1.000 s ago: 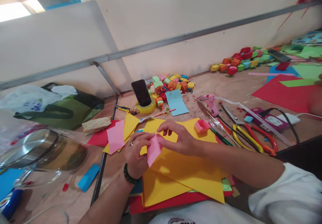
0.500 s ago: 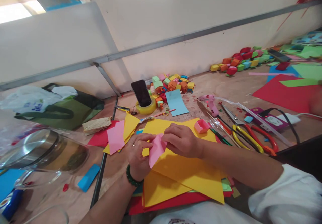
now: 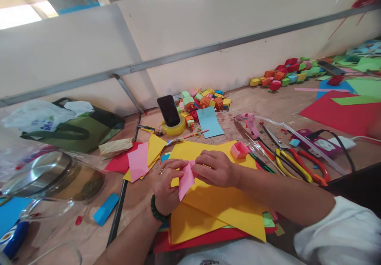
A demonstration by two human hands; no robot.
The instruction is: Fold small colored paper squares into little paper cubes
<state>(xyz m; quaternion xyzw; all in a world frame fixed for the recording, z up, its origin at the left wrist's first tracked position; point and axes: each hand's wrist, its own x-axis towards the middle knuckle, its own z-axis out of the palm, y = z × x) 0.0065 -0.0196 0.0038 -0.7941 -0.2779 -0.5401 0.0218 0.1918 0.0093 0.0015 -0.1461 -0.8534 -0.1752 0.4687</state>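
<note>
Grip first: both hands are closed on the same small folded pink paper. From my remote seat I see the left hand pinching its left edge between thumb and fingers. The right hand presses down on the top right corner with its fingertips curled in. So neither grip is apart, both are clamped on that one piece.

The pink paper sits just above a messy stack of yellow sheets on the table, right in front of the person's chest, and its lower end hangs free. A red sheet pokes out from under the yellow ones. The left wrist wears a dark bead bracelet.

Going outward, a little pink paper box sits just beyond the right hand, and past it are a pink glue gun and yellow-handled scissors. Left of the hands lies a loose pink sheet on more yellow and red paper. Farther back, a dark phone stands propped in a yellow tape roll, next to a heap of small coloured paper boxes. On the far left there's a glass jar with a metal lid and a green bag.
</note>
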